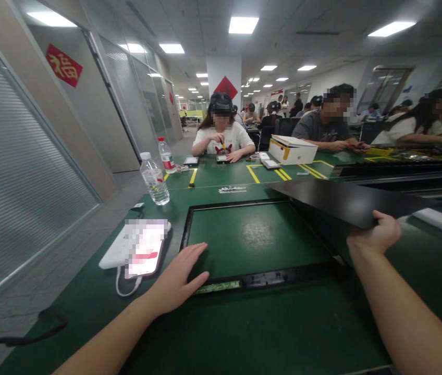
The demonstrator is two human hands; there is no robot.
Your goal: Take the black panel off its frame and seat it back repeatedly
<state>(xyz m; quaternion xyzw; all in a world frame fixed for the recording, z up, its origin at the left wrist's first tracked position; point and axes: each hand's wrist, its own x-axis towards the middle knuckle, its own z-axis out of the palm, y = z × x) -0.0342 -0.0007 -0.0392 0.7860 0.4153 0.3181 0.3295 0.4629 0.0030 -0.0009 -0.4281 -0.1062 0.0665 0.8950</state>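
A black rectangular frame (283, 278), like a monitor bezel, lies flat on the green table, with a strip of green circuit board (221, 286) at the left of its near side. My left hand (184, 273) rests at the frame's near left corner, fingers stretched out and holding nothing. At the right, my right hand (377, 234) grips the near edge of a thin dark flat panel (334, 200). The panel is tilted and raised over the frame's right side. Some of my right fingers are hidden under it.
A phone (148, 250) and a white power bank (115, 250) lie left, joined by a cable. Two water bottles (154, 179) stand behind them. Dark long parts (393, 169) lie at the back right. Across the table sits a person (223, 130) near a white box (293, 150).
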